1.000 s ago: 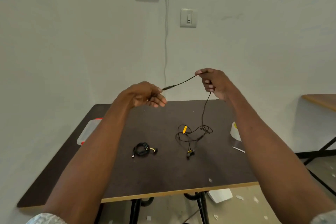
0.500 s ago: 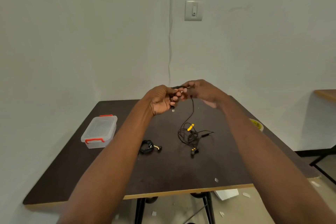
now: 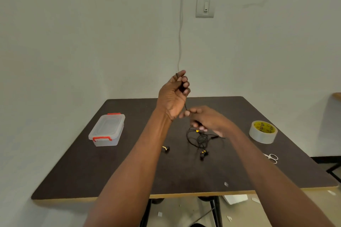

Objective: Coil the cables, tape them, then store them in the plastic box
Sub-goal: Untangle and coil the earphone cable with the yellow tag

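Cable (image 3: pixel 185 106) taut between raised hands

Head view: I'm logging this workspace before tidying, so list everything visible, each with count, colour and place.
Plastic box: one, clear with red latches, lid on, table's left side.
Loose cable: one, black with yellow tags, tangled mid-table, one end raised to the hands.
Second cable: one, black and yellow, mostly hidden behind the left forearm.
Tape roll: one, clear with yellow core, right side.
Scissors: one pair, white, right edge.
Table: one, dark brown.
Light switch: one, white, on wall.
Left hand: raised, grips cable.
Right hand: lower, blurred, pinches cable.
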The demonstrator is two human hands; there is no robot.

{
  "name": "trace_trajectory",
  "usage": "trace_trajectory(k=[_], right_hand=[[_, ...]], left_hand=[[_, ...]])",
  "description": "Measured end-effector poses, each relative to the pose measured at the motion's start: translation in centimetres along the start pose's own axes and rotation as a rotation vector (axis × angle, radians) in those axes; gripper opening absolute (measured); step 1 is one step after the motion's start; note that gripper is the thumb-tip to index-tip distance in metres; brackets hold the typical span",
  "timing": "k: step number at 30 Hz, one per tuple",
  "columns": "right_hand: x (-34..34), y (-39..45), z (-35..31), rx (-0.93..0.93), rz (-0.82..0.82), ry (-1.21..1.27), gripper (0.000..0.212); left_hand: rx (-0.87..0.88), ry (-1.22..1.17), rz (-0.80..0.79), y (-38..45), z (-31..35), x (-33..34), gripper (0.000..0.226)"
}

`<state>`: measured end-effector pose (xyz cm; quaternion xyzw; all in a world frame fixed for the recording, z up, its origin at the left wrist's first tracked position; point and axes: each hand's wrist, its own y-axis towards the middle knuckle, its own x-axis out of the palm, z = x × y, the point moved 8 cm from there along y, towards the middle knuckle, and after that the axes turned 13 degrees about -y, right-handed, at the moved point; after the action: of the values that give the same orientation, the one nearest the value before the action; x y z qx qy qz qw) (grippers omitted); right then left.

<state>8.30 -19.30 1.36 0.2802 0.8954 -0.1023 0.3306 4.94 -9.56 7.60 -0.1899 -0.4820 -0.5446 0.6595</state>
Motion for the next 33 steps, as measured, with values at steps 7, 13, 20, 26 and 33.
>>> trace_trajectory(k=[7, 13, 20, 26, 33], right_hand=[[-4.3, -2.8, -3.3, -0.155, 0.005, 0.241, 0.021], [-7.5, -0.6, -3.2, -0.219, 0.267, 0.493, 0.023], [-2.1, 1.5, 2.3, 0.043, 0.326, 0.181, 0.016], [3.5, 0.0, 2.9, 0.037, -0.047, 0.1, 0.021], [1.3, -2.5, -2.0, -0.088, -0.356, 0.206, 0.014]], left_hand=[[-0.016, 0.963, -0.074, -1.4, -1.8, -3.2, 0.035], [-0.245, 0.57, -0.061, -4.5, -3.9, -4.8, 0.032], [-0.293, 0.207, -0.152, -5.3, -2.7, -2.6, 0.024], [-0.002, 0.129, -0.055, -3.6, 1.2, -2.1, 0.024], [0.203, 0.762, 0.069, -1.7, 3.0, -5.3, 0.024]])
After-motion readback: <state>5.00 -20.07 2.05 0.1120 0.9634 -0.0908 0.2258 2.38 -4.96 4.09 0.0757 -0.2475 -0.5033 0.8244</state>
